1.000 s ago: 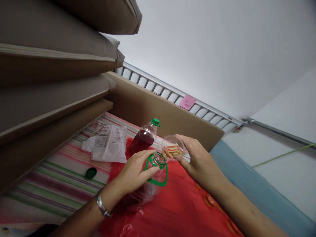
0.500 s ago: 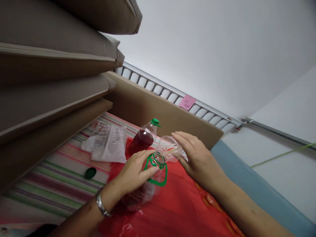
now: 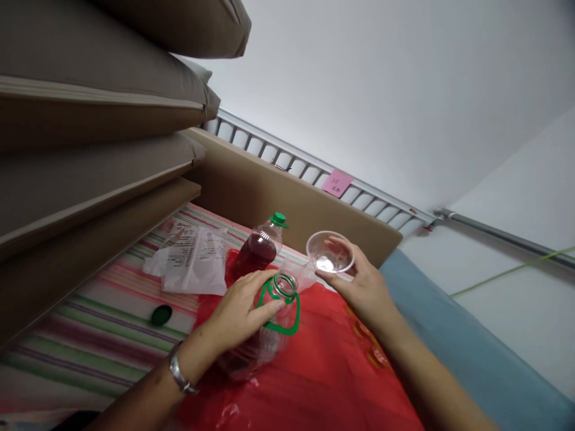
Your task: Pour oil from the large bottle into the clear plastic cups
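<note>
My left hand (image 3: 240,308) grips the neck of a large clear bottle (image 3: 265,335) with a green handle ring and an open mouth; a little red liquid shows low in it. My right hand (image 3: 363,287) holds a clear plastic cup (image 3: 329,252) upright just right of the bottle's mouth, and the cup looks empty. A smaller bottle (image 3: 257,251) of red liquid with a green cap stands behind. A loose green cap (image 3: 161,315) lies on the striped cloth to the left.
A red plastic sheet (image 3: 332,383) covers the surface under the bottles. A clear printed bag (image 3: 193,260) lies on the striped cloth (image 3: 103,335). A cardboard panel (image 3: 269,191) and a white rail stand behind. Brown cushions (image 3: 90,120) are stacked at left.
The cup was tipped over the large bottle's mouth; my right hand has turned it upright and lifted it away to the right. My left hand kept its hold on the bottle.
</note>
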{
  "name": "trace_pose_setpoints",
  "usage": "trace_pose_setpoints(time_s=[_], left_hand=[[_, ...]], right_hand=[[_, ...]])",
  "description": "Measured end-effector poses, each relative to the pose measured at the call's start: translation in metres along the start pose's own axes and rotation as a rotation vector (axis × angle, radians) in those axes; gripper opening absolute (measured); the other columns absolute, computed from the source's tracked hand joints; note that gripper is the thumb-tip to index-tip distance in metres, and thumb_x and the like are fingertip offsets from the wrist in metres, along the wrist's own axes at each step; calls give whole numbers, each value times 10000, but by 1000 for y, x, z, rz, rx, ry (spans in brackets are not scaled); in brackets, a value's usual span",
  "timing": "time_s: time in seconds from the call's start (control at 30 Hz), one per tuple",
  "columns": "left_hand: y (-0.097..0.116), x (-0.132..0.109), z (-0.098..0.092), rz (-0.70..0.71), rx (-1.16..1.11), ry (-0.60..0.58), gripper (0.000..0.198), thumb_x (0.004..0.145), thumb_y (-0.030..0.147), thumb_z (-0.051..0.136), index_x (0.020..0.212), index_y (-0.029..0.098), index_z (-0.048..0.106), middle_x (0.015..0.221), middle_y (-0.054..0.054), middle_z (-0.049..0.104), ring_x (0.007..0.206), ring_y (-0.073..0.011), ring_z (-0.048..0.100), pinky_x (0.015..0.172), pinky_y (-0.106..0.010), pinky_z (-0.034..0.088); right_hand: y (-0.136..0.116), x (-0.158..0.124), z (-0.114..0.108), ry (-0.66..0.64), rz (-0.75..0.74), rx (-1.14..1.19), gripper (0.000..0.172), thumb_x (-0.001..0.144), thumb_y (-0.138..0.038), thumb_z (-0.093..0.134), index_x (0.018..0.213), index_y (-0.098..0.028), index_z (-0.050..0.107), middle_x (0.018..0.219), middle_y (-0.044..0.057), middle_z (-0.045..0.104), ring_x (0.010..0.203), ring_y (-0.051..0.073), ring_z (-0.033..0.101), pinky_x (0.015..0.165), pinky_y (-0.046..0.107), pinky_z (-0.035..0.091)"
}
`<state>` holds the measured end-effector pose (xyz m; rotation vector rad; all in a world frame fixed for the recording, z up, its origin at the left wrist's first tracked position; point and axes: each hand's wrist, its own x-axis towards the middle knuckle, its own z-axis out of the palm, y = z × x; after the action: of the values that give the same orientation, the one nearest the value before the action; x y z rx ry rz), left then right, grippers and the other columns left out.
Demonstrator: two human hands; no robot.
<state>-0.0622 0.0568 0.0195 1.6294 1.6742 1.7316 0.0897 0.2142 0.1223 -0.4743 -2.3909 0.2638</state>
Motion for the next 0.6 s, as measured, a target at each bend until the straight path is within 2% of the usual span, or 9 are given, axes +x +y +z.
trace_pose_setpoints(time_s=[0.07, 0.13, 0.23, 0.37, 0.6], left_hand=[[0, 0, 0, -13, -1, -6, 423, 855, 348, 578, 1254, 227, 505, 1281, -54, 600, 1180, -205, 536, 1024, -370, 396], [-1, 0, 0, -16, -1, -13, 418, 861, 351, 568, 1255, 227, 502, 1284, -54, 595, 1186, -205, 531, 1032, -371, 391], [-2, -1, 1, -26, -3, -24, 419, 870, 365, 553, 1265, 244, 487, 1284, -48, 590, 1183, -207, 533, 1032, -373, 393], [-1, -1, 1, -73, 1, -34, 411, 876, 381, 537, 1263, 255, 484, 1279, -50, 590, 1169, -219, 546, 1033, -387, 397], [1, 1, 3, -107, 26, -46, 417, 883, 411, 518, 1271, 263, 482, 1319, -47, 573, 1190, -220, 540, 1062, -377, 380]], right_hand=[[27, -14, 14, 59, 297, 216, 642, 676, -440, 741, 1238, -212, 530, 1196, 110, 637, 1125, 288, 587, 941, 446, 468], [54, -32, 35, 118, 534, 408, 699, 639, -468, 749, 1239, -188, 526, 1140, 118, 658, 1098, 288, 602, 929, 434, 473], [87, -55, 71, 237, 762, 603, 734, 594, -455, 762, 1222, -159, 523, 1052, 114, 677, 1042, 280, 627, 930, 427, 468], [113, -63, 110, 326, 803, 683, 714, 545, -405, 772, 1168, -146, 537, 1127, 137, 649, 1067, 269, 611, 958, 393, 450], [144, -58, 158, 335, 797, 644, 717, 543, -420, 746, 1181, -161, 545, 1246, 150, 599, 1146, 297, 558, 1001, 432, 403]])
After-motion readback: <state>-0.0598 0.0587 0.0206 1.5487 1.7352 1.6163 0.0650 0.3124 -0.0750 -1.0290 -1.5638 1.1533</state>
